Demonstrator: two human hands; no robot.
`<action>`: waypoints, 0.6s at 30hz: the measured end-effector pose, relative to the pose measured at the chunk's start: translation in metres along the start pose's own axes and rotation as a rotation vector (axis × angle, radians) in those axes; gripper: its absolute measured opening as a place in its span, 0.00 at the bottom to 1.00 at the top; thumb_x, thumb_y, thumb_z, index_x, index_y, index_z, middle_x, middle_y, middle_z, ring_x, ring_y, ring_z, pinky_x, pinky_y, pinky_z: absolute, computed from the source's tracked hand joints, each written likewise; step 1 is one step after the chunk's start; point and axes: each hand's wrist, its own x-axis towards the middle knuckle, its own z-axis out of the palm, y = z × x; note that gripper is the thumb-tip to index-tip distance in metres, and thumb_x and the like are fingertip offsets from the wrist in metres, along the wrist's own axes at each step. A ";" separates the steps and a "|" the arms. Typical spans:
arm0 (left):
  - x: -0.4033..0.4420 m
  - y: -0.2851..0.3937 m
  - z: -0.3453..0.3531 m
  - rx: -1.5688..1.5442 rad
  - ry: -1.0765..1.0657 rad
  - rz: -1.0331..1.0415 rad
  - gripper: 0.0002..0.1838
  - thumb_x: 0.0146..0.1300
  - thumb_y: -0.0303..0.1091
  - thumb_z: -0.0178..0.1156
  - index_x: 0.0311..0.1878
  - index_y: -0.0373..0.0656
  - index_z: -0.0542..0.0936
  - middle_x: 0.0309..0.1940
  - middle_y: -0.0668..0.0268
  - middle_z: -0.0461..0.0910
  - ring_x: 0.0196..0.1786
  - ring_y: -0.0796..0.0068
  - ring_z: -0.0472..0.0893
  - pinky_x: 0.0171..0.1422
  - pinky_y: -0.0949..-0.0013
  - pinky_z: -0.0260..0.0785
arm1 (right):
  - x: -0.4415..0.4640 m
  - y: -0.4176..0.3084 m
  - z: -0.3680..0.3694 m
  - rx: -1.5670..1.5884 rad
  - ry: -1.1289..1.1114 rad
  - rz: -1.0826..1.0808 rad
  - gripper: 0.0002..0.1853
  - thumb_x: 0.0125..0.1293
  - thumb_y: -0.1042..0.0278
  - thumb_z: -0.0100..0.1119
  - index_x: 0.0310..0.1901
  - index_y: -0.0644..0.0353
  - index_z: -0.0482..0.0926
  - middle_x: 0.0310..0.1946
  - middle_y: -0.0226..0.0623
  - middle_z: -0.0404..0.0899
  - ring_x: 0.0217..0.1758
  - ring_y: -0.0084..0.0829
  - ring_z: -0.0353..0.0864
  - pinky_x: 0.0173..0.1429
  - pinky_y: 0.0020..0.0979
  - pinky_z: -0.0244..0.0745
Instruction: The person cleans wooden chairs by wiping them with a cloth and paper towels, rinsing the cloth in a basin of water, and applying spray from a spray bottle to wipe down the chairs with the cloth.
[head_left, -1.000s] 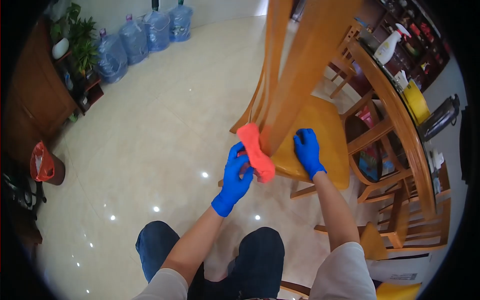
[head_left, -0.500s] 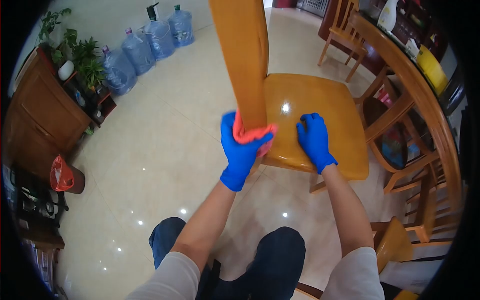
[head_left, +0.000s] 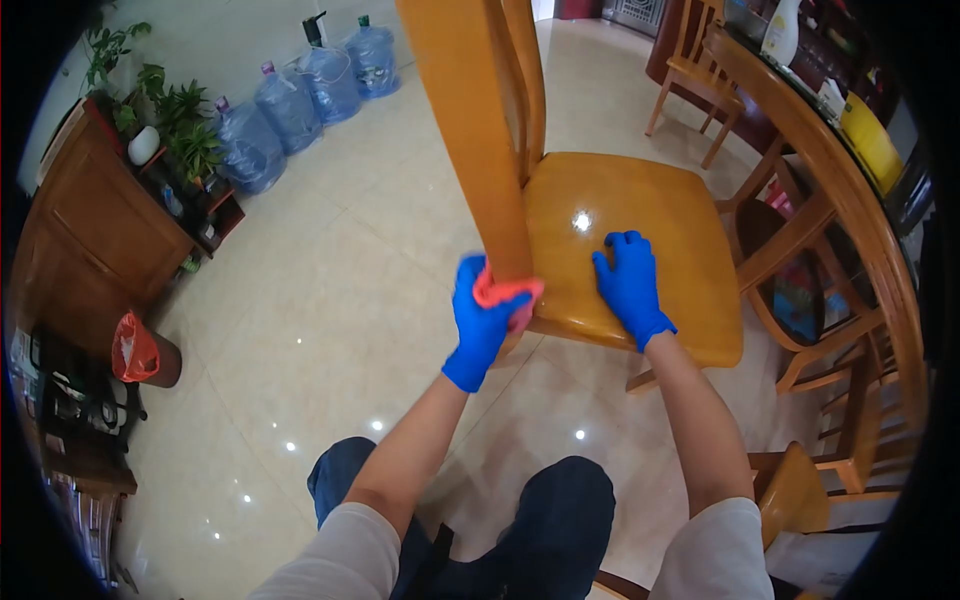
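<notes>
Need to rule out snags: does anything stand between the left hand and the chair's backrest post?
Only the red cloth, held in the left hand against the lower end of the backrest post; nothing else visible stands between them.

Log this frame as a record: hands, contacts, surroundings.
left hand: gloved in blue, holding red cloth
cloth contact: base of chair post
right hand: gloved in blue, no object held, on seat
floor, left: bin, red liner
far wall: four bottles
right side: table
</notes>
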 end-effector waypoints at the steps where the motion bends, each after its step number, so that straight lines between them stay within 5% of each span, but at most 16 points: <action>1: -0.018 -0.025 -0.004 -0.011 0.008 -0.051 0.25 0.46 0.26 0.71 0.45 0.40 0.68 0.41 0.67 0.71 0.46 0.76 0.73 0.52 0.71 0.68 | 0.003 -0.001 -0.003 -0.012 -0.006 0.004 0.14 0.56 0.65 0.60 0.40 0.65 0.75 0.40 0.49 0.73 0.44 0.48 0.71 0.46 0.44 0.68; 6: -0.009 -0.031 -0.008 0.181 -0.024 -0.081 0.28 0.45 0.20 0.66 0.52 0.40 0.67 0.49 0.65 0.72 0.53 0.72 0.73 0.57 0.70 0.66 | 0.006 -0.005 -0.010 -0.048 -0.013 -0.014 0.15 0.56 0.64 0.60 0.40 0.64 0.75 0.40 0.49 0.73 0.44 0.48 0.71 0.46 0.45 0.68; 8: 0.026 0.031 0.017 0.013 0.034 0.175 0.29 0.46 0.21 0.67 0.52 0.39 0.67 0.48 0.65 0.72 0.52 0.73 0.73 0.56 0.71 0.66 | 0.005 -0.006 -0.010 -0.074 -0.029 -0.004 0.15 0.56 0.63 0.60 0.40 0.64 0.75 0.40 0.49 0.72 0.44 0.48 0.70 0.45 0.44 0.68; 12: 0.092 0.161 0.047 0.229 0.166 0.562 0.21 0.48 0.29 0.71 0.41 0.41 0.69 0.38 0.68 0.72 0.42 0.78 0.73 0.47 0.73 0.68 | 0.006 -0.010 -0.010 -0.089 -0.053 0.012 0.15 0.56 0.63 0.60 0.40 0.64 0.75 0.39 0.49 0.72 0.44 0.48 0.70 0.45 0.44 0.68; 15: 0.103 0.212 0.056 0.044 0.056 0.369 0.18 0.52 0.29 0.68 0.41 0.41 0.69 0.36 0.67 0.74 0.37 0.79 0.74 0.43 0.75 0.69 | 0.001 -0.007 -0.005 -0.070 -0.026 -0.021 0.15 0.55 0.62 0.60 0.40 0.64 0.75 0.39 0.49 0.72 0.44 0.48 0.70 0.45 0.44 0.67; 18: 0.070 0.126 0.040 -0.247 0.053 0.270 0.16 0.56 0.28 0.62 0.46 0.41 0.69 0.32 0.65 0.76 0.33 0.79 0.76 0.37 0.75 0.71 | 0.006 -0.006 -0.008 -0.057 0.030 -0.037 0.15 0.56 0.61 0.60 0.40 0.64 0.74 0.38 0.49 0.72 0.44 0.48 0.70 0.45 0.44 0.67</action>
